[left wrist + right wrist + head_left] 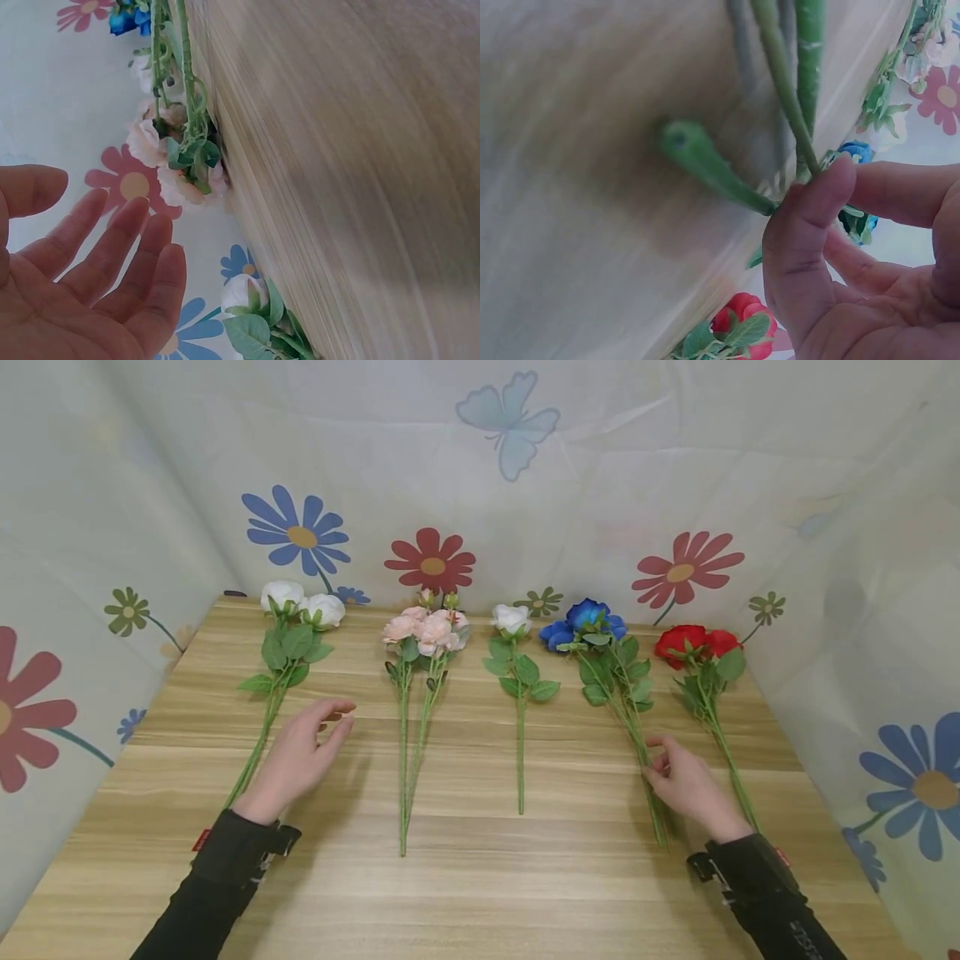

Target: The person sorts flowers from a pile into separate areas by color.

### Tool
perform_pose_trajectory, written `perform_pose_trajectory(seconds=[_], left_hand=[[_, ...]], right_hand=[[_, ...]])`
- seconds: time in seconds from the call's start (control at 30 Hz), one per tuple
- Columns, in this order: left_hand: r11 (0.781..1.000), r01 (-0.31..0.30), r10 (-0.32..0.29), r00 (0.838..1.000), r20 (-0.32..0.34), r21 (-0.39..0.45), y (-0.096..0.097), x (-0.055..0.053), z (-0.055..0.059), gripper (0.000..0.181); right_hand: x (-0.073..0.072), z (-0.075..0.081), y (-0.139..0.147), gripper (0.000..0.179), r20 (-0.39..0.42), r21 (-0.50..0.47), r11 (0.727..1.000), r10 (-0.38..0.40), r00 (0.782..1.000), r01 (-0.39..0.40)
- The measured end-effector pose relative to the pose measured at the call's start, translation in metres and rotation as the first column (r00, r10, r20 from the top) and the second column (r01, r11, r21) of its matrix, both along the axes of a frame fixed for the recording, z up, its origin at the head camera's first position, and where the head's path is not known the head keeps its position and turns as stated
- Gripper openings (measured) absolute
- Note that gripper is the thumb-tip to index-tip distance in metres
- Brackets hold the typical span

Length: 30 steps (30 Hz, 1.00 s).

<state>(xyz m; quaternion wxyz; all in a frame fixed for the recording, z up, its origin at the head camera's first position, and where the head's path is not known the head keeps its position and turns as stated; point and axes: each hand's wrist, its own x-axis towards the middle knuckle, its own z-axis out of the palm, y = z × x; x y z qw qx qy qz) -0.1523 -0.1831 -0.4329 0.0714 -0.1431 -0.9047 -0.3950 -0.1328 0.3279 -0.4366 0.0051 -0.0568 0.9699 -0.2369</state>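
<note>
In the head view my left hand (302, 758) hovers above the table, beside the stems of two white roses (283, 597). Its fingers are loosely bent, and the left wrist view shows nothing in the palm (67, 322). To the right, my right hand (688, 783) pinches the green stems of the blue flowers (588, 620) between thumb and fingertips. The right wrist view shows a stem (780, 82) running into that pinch, and a cut stem end (694, 146) sticking out nearer the camera. The blue blooms lie at the table's back edge.
Pink flowers (433, 633) and a single white rose (512, 620) lie between the hands, stems pointing toward me. Red roses (684, 643) lie at the far right, their stems beside my right hand. A flower-printed cloth (570, 510) encloses the wooden table (472, 893).
</note>
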Motion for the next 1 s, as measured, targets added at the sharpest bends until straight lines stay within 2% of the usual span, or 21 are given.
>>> perform_pose_trajectory(seconds=[0.33, 0.47, 0.57, 0.77, 1.0], left_hand=[[0.999, -0.007, 0.007, 1.0, -0.009, -0.054, -0.002, -0.001, 0.005, 0.039], [0.995, -0.011, 0.006, 0.999, -0.054, -0.1, -0.003, -0.004, 0.008, 0.036], [0.989, -0.023, 0.006, 0.994, -0.111, -0.146, -0.004, -0.006, 0.012, 0.034], [0.969, -0.034, -0.009, 0.985, -0.172, -0.246, -0.007, -0.009, 0.017, 0.03], [0.934, -0.081, 0.003, 0.975, -0.221, -0.348, -0.017, -0.013, 0.017, 0.029]], right_hand=[[0.002, 0.011, 0.001, 0.044, 0.004, 0.012, 1.0, 0.003, 1.0, -0.003], [0.003, 0.019, 0.001, 0.042, -0.042, 0.001, 1.0, -0.005, 0.999, 0.005], [0.004, 0.026, -0.003, 0.039, -0.122, 0.004, 1.0, -0.004, 0.993, 0.005], [0.005, 0.037, -0.019, 0.032, -0.293, 0.014, 0.999, 0.038, 0.955, -0.036], [-0.001, 0.04, -0.04, 0.027, -0.427, 0.041, 0.995, 0.101, 0.898, -0.092]])
